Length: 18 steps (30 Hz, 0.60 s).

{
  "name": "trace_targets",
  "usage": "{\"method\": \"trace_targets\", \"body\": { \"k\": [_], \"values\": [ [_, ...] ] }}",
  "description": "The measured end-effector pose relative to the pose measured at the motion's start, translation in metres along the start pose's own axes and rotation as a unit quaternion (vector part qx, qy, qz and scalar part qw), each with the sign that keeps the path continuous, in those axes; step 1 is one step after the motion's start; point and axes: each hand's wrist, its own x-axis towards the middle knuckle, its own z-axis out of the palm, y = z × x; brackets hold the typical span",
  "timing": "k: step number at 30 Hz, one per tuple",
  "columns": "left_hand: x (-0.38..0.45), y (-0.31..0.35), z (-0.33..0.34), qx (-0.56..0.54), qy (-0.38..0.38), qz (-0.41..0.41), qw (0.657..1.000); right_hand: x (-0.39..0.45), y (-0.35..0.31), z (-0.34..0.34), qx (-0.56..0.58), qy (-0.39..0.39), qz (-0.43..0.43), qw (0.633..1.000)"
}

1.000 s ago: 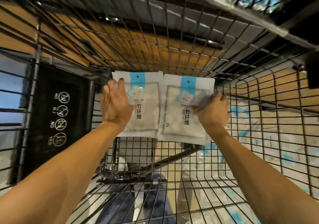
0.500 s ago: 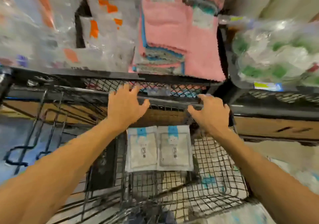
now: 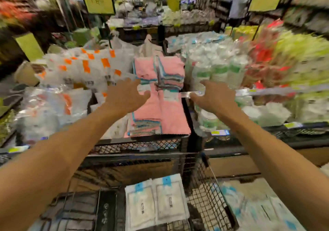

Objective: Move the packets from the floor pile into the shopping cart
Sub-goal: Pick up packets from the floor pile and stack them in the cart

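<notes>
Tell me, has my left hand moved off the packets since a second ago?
Yes. The left hand rose off the packets in the cart, now empty above it.

Two flat white packets with blue tops point(image 3: 156, 203) lie side by side on the black wire shopping cart's floor point(image 3: 208, 205).

- Two white packets point(image 3: 156, 202) lie flat side by side in the shopping cart point(image 3: 211, 200), edges touching.
- Left hand point(image 3: 122, 97) and right hand point(image 3: 213, 97) are raised above the cart, fingers spread, holding nothing.
- Pink towels point(image 3: 163, 106) are stacked on the shelf ahead.
- More packets point(image 3: 258, 209) lie on the floor, right of the cart.
</notes>
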Motion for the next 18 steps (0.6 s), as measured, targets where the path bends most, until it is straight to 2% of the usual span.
{"method": "trace_targets", "body": {
  "k": [8,14,18],
  "values": [
    [-0.005,0.071,-0.041,0.002,0.036,0.102,0.994,-0.062,0.06,-0.078,-0.03,0.067,0.087,0.994],
    [-0.034,0.135,-0.041,-0.018,0.024,0.211,0.977,-0.151,0.115,-0.106,-0.053,0.085,0.212,0.972],
    [-0.068,0.18,-0.032,-0.023,0.016,0.298,0.954,-0.229,0.139,-0.125,-0.098,0.064,0.325,0.938]
  ]
}}
